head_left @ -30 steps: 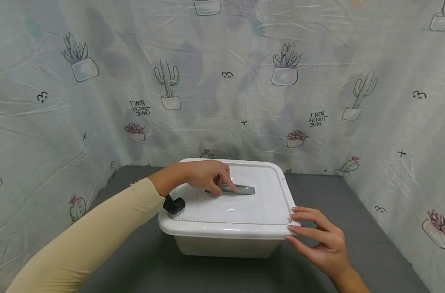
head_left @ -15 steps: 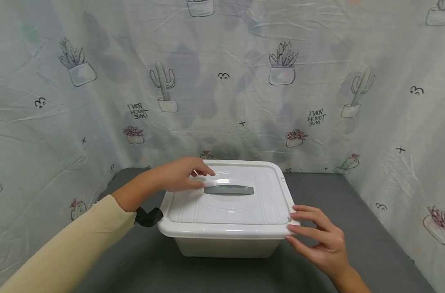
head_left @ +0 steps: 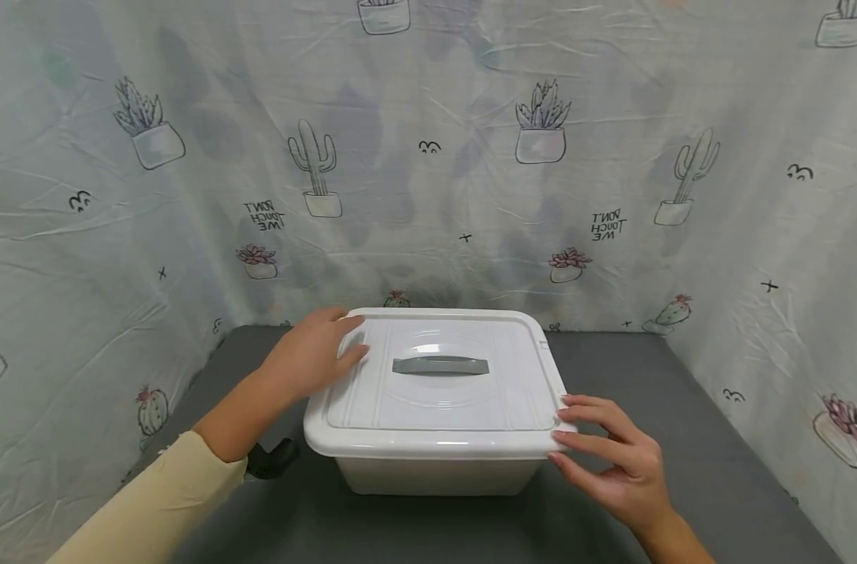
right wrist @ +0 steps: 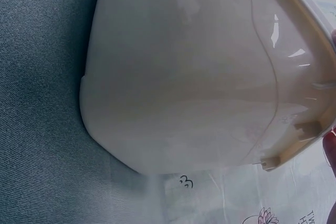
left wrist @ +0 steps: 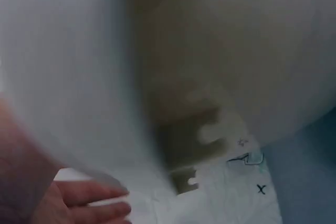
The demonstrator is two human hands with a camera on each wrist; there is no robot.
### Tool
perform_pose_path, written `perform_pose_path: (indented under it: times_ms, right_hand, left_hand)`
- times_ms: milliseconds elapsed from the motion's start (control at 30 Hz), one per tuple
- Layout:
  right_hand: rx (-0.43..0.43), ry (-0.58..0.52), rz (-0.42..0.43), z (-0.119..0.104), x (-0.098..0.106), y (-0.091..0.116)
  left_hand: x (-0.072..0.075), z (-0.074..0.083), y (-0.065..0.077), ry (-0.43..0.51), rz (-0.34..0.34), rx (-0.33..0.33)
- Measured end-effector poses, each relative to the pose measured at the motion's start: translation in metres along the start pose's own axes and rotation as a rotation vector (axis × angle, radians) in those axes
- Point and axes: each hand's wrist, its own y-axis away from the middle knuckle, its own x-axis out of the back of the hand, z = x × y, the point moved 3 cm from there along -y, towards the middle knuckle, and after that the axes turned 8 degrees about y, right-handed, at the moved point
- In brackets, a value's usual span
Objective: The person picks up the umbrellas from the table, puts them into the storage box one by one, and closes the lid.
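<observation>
A white lidded storage box (head_left: 435, 475) stands on the table. Its white lid (head_left: 428, 403) is on, and the grey handle (head_left: 439, 366) lies low at the lid's middle. My left hand (head_left: 305, 356) is at the lid's left edge, thumb and forefinger reaching over the rim, other fingers mostly hidden; whether it touches is unclear. In the left wrist view, fingers (left wrist: 97, 205) extend beside the blurred lid edge. My right hand (head_left: 619, 462) holds the lid's front right corner, fingers on the rim and thumb low at its edge. The right wrist view shows the box's side (right wrist: 184, 77).
A dark grey cloth covers the table (head_left: 612, 368) around the box. Close behind the box and along both sides hangs a pale curtain (head_left: 457, 196) printed with cacti. A black wrist camera (head_left: 273, 458) sticks out beneath the left forearm.
My left hand has let go of the grey handle and moved left to the lid's edge. The handle has turned flatter. My right hand stays at the corner.
</observation>
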Motion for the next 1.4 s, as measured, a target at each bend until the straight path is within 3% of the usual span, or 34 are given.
perform_pose_path:
  times_ms: [267, 600, 1400]
  right_hand:
    - [0.009, -0.013, 0.000, -0.001, 0.001, 0.000]
    - [0.001, -0.020, -0.002, -0.002, 0.003, 0.002]
    - [-0.053, -0.091, 0.002, 0.003, 0.005, 0.008]
  left_hand:
    - [-0.018, -0.003, 0.012, -0.057, -0.033, 0.058]
    - [-0.020, 0.003, 0.019, -0.021, -0.141, 0.078]
    - [-0.027, 0.003, 0.025, -0.013, -0.063, 0.079]
